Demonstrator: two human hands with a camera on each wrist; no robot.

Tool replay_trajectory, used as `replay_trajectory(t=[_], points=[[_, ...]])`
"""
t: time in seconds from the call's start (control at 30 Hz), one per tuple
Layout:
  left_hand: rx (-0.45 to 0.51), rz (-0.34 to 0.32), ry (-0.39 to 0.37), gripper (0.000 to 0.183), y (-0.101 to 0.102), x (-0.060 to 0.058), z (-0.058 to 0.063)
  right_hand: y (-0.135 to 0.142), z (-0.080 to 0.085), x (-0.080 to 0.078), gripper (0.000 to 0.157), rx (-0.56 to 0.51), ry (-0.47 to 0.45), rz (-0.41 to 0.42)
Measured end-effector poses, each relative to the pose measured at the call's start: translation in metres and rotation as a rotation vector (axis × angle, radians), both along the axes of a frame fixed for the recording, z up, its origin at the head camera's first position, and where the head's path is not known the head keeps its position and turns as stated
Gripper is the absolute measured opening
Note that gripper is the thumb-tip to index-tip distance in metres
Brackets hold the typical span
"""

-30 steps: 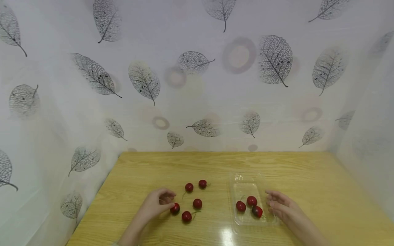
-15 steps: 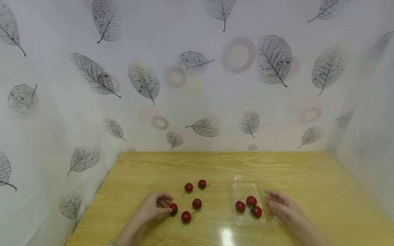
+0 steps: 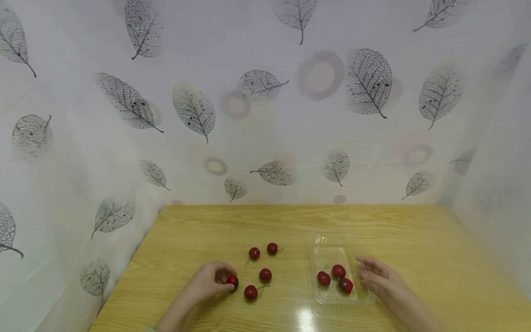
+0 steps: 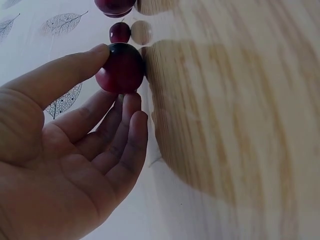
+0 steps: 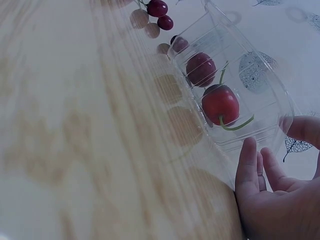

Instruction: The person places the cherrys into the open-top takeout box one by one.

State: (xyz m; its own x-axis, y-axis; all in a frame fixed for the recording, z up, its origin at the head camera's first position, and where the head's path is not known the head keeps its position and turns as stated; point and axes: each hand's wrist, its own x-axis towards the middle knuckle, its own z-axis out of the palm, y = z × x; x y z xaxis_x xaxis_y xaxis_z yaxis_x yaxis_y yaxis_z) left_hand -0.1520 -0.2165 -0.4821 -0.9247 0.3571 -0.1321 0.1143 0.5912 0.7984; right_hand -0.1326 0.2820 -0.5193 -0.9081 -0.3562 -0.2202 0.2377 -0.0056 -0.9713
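Head view, wooden table [image 3: 199,229], leaf-patterned wall [image 3: 298,133]; left hand [image 3: 209,280] pinching cherry [image 3: 233,281]

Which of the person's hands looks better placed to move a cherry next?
Probably the left hand: it pinches a cherry, with four loose cherries close by on the table. The right hand is beside the clear tray and holds no cherry.

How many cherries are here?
8: three cherries in the clear plastic tray, four cherries on the wooden table, one cherry pinched by the left hand. None looks hidden.
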Motion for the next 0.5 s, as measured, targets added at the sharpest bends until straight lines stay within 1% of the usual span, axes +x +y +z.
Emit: replay_trajectory(t=[0.13,0.2,0.3,0.5], points=[[-0.024,0.003,0.000,0.026,0.0007,-0.0002,-0.0004,0.0010,-0.0025,0.0001,0.041,-0.052,0.014,0.005],[-0.026,0.006,0.001,0.025,0.0008,-0.0003,-0.0010,0.0015,-0.0032,-0.0002,0.035,-0.074,0.015,0.004],[-0.025,0.018,0.006,0.025,0.0007,0.0000,-0.0010,0.0016,-0.0031,0.0002,0.033,-0.071,0.018,-0.003],[-0.025,0.058,0.011,0.026,0.0014,0.0003,0.0005,0.0014,-0.0031,0.0002,0.035,-0.078,0.020,0.002]])
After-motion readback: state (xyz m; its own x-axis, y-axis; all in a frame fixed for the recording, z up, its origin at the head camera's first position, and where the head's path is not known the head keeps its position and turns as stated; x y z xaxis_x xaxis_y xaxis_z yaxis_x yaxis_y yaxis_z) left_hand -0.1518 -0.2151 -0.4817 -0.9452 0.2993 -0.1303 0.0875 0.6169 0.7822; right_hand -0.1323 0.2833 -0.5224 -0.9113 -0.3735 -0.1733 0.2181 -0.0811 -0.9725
